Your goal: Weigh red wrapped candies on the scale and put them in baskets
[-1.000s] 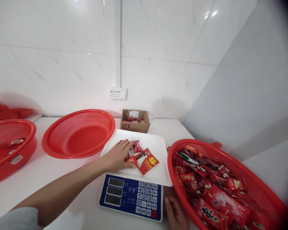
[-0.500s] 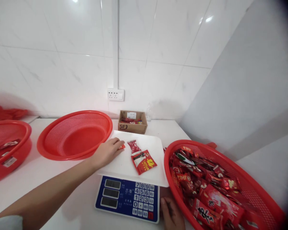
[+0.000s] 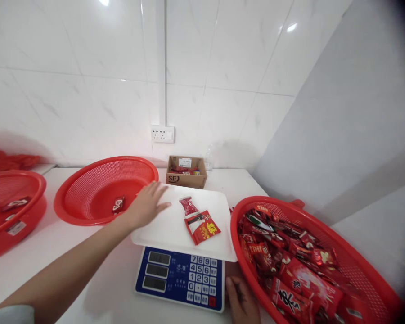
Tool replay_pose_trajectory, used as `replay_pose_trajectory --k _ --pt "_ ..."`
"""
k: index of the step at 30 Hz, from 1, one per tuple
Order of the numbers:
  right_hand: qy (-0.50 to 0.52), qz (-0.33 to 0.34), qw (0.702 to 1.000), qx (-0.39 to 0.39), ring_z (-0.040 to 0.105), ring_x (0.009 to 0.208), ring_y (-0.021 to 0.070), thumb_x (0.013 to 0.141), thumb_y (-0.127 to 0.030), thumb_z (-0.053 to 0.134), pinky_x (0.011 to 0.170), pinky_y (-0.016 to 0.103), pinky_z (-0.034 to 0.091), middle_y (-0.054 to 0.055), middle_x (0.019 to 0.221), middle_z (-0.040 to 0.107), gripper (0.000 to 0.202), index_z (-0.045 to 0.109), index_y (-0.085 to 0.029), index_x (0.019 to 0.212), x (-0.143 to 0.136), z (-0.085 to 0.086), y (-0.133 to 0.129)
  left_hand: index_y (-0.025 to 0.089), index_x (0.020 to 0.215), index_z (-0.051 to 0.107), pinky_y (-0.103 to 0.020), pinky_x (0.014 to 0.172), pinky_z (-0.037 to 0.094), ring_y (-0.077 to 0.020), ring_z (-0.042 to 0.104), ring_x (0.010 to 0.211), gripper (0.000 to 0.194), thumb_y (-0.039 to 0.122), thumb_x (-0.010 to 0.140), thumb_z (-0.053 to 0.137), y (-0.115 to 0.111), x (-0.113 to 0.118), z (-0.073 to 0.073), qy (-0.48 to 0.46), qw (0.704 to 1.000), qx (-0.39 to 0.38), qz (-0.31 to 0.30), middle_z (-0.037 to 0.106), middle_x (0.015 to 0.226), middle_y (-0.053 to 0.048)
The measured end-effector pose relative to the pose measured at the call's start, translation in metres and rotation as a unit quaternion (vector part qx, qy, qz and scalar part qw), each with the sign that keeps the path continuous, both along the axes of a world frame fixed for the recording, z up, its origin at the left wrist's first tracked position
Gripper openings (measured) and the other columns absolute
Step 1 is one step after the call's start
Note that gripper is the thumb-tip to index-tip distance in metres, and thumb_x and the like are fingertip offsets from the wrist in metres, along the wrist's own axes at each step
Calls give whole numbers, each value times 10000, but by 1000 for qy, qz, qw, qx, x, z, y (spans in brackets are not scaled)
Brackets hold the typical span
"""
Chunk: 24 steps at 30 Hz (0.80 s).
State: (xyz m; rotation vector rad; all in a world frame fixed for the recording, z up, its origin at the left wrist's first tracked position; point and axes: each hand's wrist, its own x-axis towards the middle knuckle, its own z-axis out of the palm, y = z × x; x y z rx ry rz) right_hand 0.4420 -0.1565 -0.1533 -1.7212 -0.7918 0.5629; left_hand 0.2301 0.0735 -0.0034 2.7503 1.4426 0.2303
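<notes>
My left hand (image 3: 147,204) is over the left edge of the white scale tray (image 3: 155,231), fingers apart and holding nothing. Two red packets lie on the tray: a small twisted one (image 3: 188,205) and a larger square one (image 3: 202,227). Inside the middle red basket (image 3: 104,164), left of the tray, is a small red and white packet (image 3: 118,204). Down at the right side of the scale's blue keypad panel (image 3: 180,279), my right hand (image 3: 241,299) is beside the full basket's rim, its fingers partly hidden under it.
A large red basket (image 3: 357,252) heaped with red packets fills the right. An open cardboard box (image 3: 186,180) with packets stands behind the tray. Another red basket (image 3: 33,193) with a few packets is at far left, before red material (image 3: 10,159).
A small packet now lies in the middle basket. My left hand has shifted left and up, and its fingers have opened, with the red item no longer under them.
</notes>
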Motion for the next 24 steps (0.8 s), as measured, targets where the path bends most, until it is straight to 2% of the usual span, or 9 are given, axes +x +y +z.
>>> replay_pose_trajectory --k 2,5,8,10,12,15,20,24 --pt "3 -3 1000 0 597 605 188 765 -657 500 601 257 476 7 604 639 481 622 -199 684 -1 3 0 217 1421 308 -449 1088 278 -293 231 1396 639 571 891 351 -13 27 -6 0 997 -36 -73 248 1523 -147" --pt "-14 -12 1000 -9 608 631 190 755 -663 510 618 254 479 9 627 654 487 637 -198 684 -2 4 0 254 1427 299 -519 1036 320 -369 233 1381 745 680 821 373 -29 63 -11 3 986 -72 -150 251 1516 -163" --pt "-20 -10 1000 -13 611 657 191 757 -667 500 645 255 479 10 647 657 493 636 -198 687 0 1 -1 232 1357 416 -574 990 328 -439 246 1341 773 720 758 438 -37 86 -13 1 978 -77 -195 354 1452 -178" --pt "-16 1 1000 -20 603 644 190 764 -658 491 645 261 474 6 634 645 487 628 -197 688 1 0 -1 197 1268 503 -562 962 349 -428 334 1266 709 687 757 480 -38 94 -13 -4 975 -70 -211 480 1333 -175" --pt "-14 5 999 -29 596 635 191 768 -645 491 642 265 470 1 618 632 474 624 -197 688 2 -1 -1 165 1166 561 -520 920 387 -380 434 1144 607 627 775 513 -37 97 -12 -11 974 -63 -219 569 1183 -161" --pt "-8 2 1000 -28 595 639 195 766 -640 493 634 267 467 1 615 626 467 619 -199 678 1 1 -1 148 1036 591 -443 851 431 -316 490 1010 475 544 775 572 -35 96 -13 -24 973 -59 -221 600 1061 -133" --pt "-4 4 1000 -26 587 637 203 763 -660 488 636 281 467 6 619 621 479 610 -203 682 1 -2 -1 175 953 558 -338 752 459 -250 517 930 324 425 760 629 -32 86 -16 -65 971 -53 -223 602 987 -76" --pt "-11 9 1000 -26 594 670 215 758 -692 464 664 296 469 22 655 643 519 619 -201 695 2 -4 -1 191 974 553 -320 785 464 -230 521 956 209 260 783 603 -26 64 -9 -103 973 -20 -207 609 994 -56"
